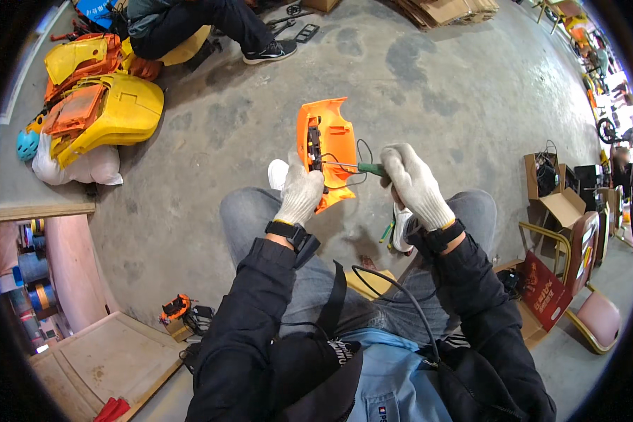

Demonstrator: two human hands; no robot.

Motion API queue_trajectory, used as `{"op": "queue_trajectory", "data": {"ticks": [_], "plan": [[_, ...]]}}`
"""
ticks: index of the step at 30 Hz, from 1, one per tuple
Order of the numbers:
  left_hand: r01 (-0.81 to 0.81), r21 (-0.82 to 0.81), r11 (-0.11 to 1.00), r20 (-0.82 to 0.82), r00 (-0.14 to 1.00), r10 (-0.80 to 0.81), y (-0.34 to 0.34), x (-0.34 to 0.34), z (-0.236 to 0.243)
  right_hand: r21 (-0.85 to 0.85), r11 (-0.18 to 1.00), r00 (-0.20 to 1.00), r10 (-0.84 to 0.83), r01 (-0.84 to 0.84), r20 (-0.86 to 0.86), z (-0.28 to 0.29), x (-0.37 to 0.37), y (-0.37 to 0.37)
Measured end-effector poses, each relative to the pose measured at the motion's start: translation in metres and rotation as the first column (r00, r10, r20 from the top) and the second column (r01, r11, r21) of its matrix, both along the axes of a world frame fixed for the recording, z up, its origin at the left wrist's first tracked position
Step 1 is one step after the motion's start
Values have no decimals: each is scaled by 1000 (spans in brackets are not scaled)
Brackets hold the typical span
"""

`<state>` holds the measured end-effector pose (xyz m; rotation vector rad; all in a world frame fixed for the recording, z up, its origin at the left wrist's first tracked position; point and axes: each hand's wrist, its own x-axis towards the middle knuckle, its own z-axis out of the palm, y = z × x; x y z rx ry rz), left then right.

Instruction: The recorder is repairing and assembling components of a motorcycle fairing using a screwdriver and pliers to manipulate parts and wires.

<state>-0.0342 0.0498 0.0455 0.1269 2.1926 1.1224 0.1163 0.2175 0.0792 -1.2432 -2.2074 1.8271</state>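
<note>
An orange curved plastic panel (339, 137) is held up over the floor in front of my knees. My gloved left hand (301, 191) grips its lower left edge. A black part (315, 149) with thin dark wires runs along the panel's left inner side. In my gloved right hand (413, 181) is a screwdriver with a green handle (371, 169). Its thin shaft points left, and the tip reaches the black part close to my left fingers. Whether the tip sits in a screw is too small to tell. A loop of black cable (364, 149) hangs off the panel's right side.
Yellow and orange plastic shells (123, 105) are piled at the far left beside a seated person's legs (225, 28). A wooden board (105, 362) stands at the lower left. Chairs (598, 320) and open cardboard boxes (559, 200) line the right. Flattened cardboard (446, 10) lies at the back.
</note>
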Motion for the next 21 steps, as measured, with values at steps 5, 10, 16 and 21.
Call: {"op": "queue_trajectory", "data": {"ticks": [5, 10, 16, 21], "plan": [[3, -10, 1000, -47, 999, -4, 3, 0, -1, 203, 971, 984, 146, -124, -101, -13, 2, 2], [-16, -9, 1000, -26, 1000, 16, 3, 1, 2, 243, 961, 969, 177, -132, -172, -16, 4, 2], [17, -36, 999, -11, 1000, -17, 2, 2, 10, 234, 972, 979, 40, 8, -199, -4, -4, -3], [15, 9, 1000, -9, 1000, -15, 2, 3, 10, 94, 991, 993, 102, -96, -55, -4, -3, 3]]}}
